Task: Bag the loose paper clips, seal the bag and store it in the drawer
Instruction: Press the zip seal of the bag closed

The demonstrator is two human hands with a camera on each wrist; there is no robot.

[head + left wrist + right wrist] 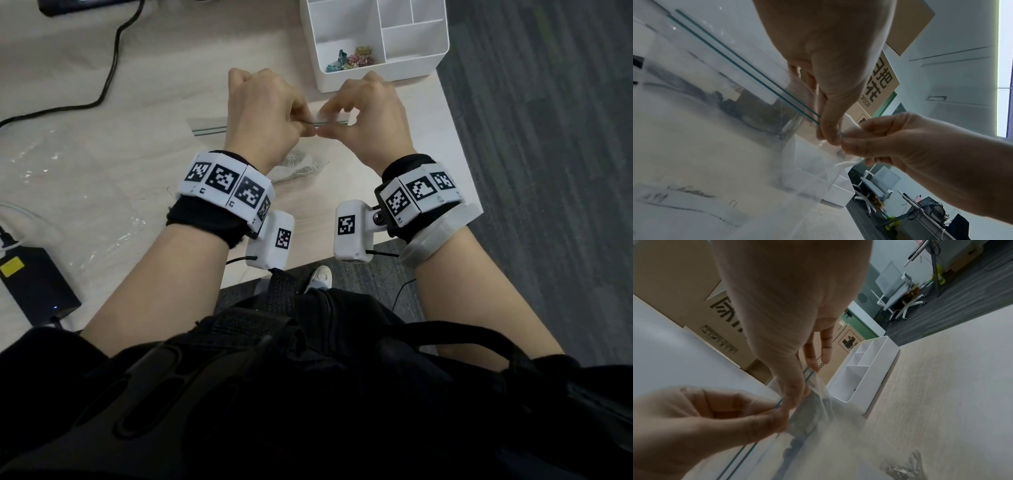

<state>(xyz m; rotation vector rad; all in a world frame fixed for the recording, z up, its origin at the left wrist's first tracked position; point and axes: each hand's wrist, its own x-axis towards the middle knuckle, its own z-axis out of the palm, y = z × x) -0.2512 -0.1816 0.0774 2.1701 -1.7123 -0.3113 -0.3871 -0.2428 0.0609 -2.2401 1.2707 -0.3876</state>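
Observation:
A clear zip bag (205, 125) with a green seal strip (735, 65) is held just above the light wooden table (120, 144). A heap of silver paper clips (301, 166) lies inside its lower part, under my wrists. My left hand (306, 124) pinches the seal strip between thumb and fingers. My right hand (325, 129) pinches the same strip right beside it, the fingertips of both hands almost touching. In the left wrist view my left hand (830, 134) meets my right hand (851, 144) on the strip. The right wrist view shows my right hand (793, 400) gripping the strip.
A white compartment organizer (363, 80) holding coloured binder clips (349, 60) stands just beyond my hands. A crumpled clear plastic sheet (68, 178), a black cable (113, 61) and a black power adapter (34, 281) lie to the left. The table's right edge (459, 144) is close.

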